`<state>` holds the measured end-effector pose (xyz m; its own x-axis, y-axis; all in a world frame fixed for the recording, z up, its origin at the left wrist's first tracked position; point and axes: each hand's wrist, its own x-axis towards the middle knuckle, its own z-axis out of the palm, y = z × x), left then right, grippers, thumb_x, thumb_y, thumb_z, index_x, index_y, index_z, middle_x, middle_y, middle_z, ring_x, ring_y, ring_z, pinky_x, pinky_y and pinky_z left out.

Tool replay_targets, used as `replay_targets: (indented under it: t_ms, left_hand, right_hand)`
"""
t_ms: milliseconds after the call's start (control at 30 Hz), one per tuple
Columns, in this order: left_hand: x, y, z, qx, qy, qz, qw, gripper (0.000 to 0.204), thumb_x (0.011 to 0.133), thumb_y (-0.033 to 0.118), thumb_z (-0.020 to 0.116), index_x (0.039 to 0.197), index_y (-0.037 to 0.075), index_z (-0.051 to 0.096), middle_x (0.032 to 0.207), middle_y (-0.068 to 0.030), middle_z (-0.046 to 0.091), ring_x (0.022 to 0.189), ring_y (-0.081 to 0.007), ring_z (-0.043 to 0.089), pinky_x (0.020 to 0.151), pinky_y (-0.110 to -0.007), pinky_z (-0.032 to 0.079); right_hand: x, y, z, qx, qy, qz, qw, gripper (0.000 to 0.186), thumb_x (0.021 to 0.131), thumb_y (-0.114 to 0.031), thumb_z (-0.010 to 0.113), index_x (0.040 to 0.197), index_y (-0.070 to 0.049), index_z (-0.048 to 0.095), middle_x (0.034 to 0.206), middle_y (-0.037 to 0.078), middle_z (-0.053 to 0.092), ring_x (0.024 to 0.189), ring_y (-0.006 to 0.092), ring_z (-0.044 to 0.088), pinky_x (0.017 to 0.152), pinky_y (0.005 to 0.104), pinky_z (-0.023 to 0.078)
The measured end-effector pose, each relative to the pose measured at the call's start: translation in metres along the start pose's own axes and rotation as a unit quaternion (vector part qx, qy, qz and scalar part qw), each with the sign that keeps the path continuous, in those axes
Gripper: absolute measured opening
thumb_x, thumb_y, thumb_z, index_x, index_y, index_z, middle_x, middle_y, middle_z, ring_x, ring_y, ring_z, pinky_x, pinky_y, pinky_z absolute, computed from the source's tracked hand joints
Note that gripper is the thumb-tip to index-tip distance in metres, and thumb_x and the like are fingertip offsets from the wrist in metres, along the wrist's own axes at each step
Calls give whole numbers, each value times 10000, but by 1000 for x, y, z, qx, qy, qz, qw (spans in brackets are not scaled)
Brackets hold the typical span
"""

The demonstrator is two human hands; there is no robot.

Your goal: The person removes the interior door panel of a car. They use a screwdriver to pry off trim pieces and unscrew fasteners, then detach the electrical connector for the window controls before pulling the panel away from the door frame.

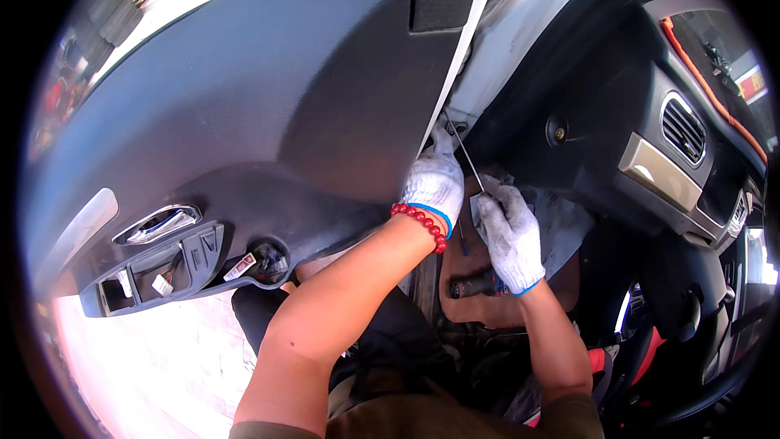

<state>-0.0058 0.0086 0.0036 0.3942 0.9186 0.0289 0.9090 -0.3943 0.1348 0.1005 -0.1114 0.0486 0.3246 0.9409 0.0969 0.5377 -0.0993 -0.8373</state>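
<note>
My left hand [435, 181] + right hand [510, 236] both grip a thin metal rod [467, 158]; looks stiff, light, prob slippery, so I pinch low.

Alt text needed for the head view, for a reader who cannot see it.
Two hands in white knit gloves work low at the hinge side of an open car door: the left hand, with a red bead bracelet on its wrist, and the right hand both grip a thin metal rod. The dark grey door panel fills the left, the black dashboard the right.
</note>
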Motion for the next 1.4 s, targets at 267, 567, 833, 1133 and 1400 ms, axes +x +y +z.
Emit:
replay_targets:
  t_ms: [267,567,833,1133,1400]
  left_hand:
    - [-5,3,1,42,66,-14,997,818,879,141,622,1516,-182,224,648,-143,649,530,-265,682,387,-419,512]
    - [-13,6,0,182,148,1,972,726,877,170,621,1445,-200,364,554,-35,541,439,-185,597,323,-374,436]
    - [-8,9,7,209,143,-19,967,692,925,212,602,1435,-202,382,552,-65,564,423,-185,592,327,-362,449]
    - [-7,4,10,196,158,17,968,699,948,218,596,1434,-222,351,550,-72,590,443,-194,627,348,-367,478]
    - [-7,7,6,158,129,12,979,726,946,226,604,1434,-236,330,563,-94,605,453,-213,639,364,-380,497]
  right_hand:
    - [0,-13,-14,-216,20,-141,966,302,950,-150,687,1245,-86,686,1023,186,743,869,345,736,753,387,585]
    - [10,39,-15,-153,17,-155,976,342,962,-149,672,1299,-89,667,1038,174,726,863,336,716,781,375,568]
    - [6,54,12,-12,2,-39,999,348,1014,-166,631,1343,-52,630,1163,190,715,1029,355,703,914,388,536]
    - [9,66,20,47,13,12,999,325,1012,-190,629,1293,-28,655,1212,202,700,1111,350,682,989,394,506]
    - [6,57,30,-61,57,-73,994,332,1012,-190,629,1315,-55,643,1206,192,709,1081,345,711,917,381,546]
